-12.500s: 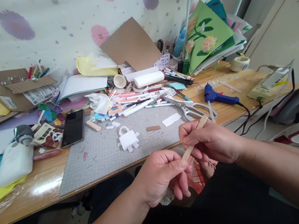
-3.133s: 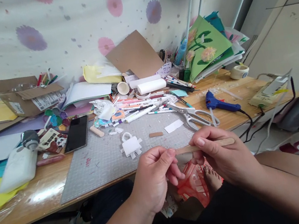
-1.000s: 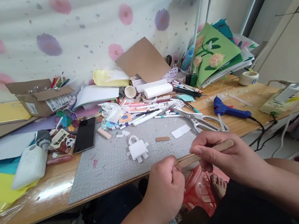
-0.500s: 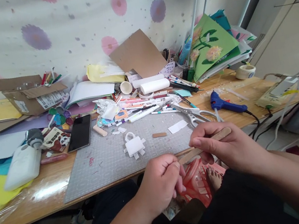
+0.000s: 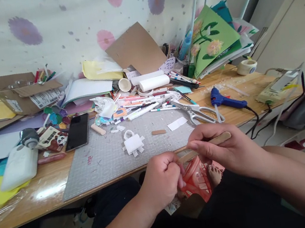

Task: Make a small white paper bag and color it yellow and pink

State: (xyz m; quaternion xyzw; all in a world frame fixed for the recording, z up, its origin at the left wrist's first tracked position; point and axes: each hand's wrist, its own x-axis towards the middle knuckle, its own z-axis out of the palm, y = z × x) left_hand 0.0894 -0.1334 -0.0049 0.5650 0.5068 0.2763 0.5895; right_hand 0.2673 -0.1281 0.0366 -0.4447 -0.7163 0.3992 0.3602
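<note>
A wooden craft stick (image 5: pixel 223 138) is stretched between my two hands, just off the front edge of the table. My right hand (image 5: pixel 220 149) pinches it near one end, with the rounded tip poking out past the fingers. At the other end my left hand (image 5: pixel 165 178) is closed round the stick, hiding that tip. On the grey cutting mat (image 5: pixel 92 175) beyond lie a small white paper piece with tabs and a loop (image 5: pixel 133 143), a short brown stick piece (image 5: pixel 159 132) and a white paper strip (image 5: pixel 177 123).
Scissors (image 5: pixel 196 114) lie at the mat's right side, beside a blue glue gun (image 5: pixel 227 101) with its cord. Markers (image 5: pixel 142 109) are heaped behind the mat. A black phone (image 5: pixel 77 131) and a white bottle (image 5: pixel 18 165) stand left. A cardboard box (image 5: pixel 24 97) sits at the back.
The view has shifted slightly, so the table's things appear a little further left and higher. Both hands keep their hold on the craft stick, with the left fist curled a bit tighter.
</note>
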